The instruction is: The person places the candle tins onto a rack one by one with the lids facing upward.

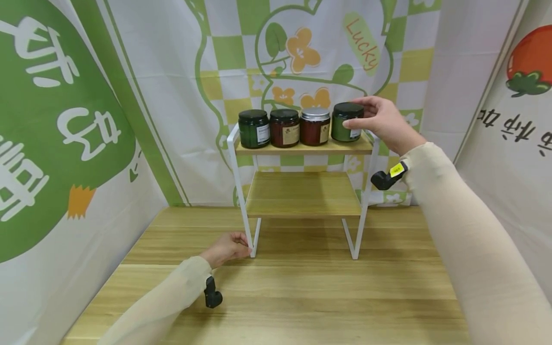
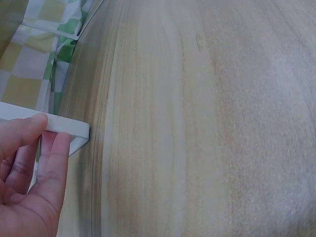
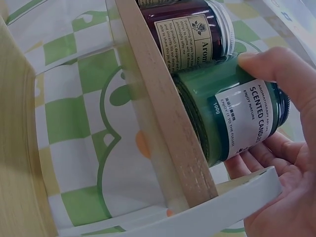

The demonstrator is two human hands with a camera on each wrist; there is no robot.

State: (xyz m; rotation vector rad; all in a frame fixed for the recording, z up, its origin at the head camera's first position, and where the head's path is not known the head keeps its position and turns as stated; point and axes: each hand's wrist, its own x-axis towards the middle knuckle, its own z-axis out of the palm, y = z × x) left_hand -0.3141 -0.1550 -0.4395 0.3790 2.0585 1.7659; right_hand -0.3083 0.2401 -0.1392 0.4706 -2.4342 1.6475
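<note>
A two-tier shelf rack with wooden boards and white metal legs stands on the table. My right hand holds a green scented candle jar with a black lid at the right end of the top board; thumb and fingers are on opposite sides of it. Its white label shows in the right wrist view. In line to its left are a dark red jar with a silver lid, a dark red jar with a black lid, and another green jar. Low down, my left hand pinches the rack's left front leg.
The wooden table extends in front of the rack and to both sides. Behind hangs a green-and-white checked cloth with a cartoon print. Printed panels also border the left and right sides.
</note>
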